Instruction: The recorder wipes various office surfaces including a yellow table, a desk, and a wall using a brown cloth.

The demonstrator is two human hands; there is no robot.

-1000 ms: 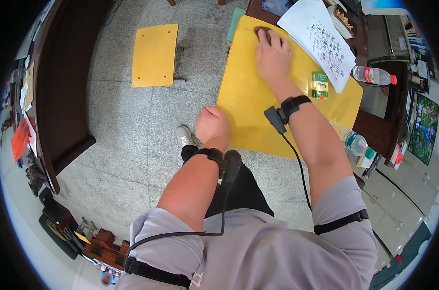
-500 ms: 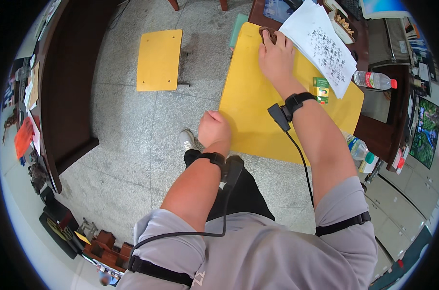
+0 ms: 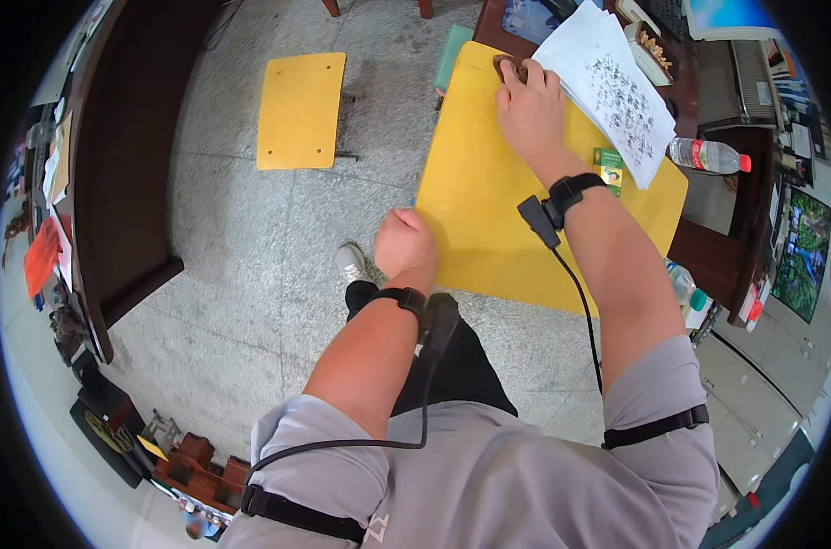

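My right hand (image 3: 530,114) rests on a small brown object (image 3: 504,66) near the far edge of the yellow tabletop (image 3: 470,192), fingers bent over it. Beside it lie white papers (image 3: 607,91) covered in dark handwriting, and a small green box (image 3: 607,172) is near my right wrist. My left hand (image 3: 403,240) is closed in a loose fist at the table's left edge, with nothing visible in it. Both wrists wear black straps with cabled devices.
A plastic bottle with red cap (image 3: 713,156) and another with green cap (image 3: 685,291) are on the right. A yellow seat (image 3: 296,110) stands at upper left, a dark wooden desk (image 3: 127,183) far left, metal cabinets (image 3: 754,393) lower right. A small blurred person (image 3: 196,526) shows bottom left.
My right hand and the brown object under it have shifted slightly to the right along the tabletop. The whole view has moved a little. My left hand stays at the edge.
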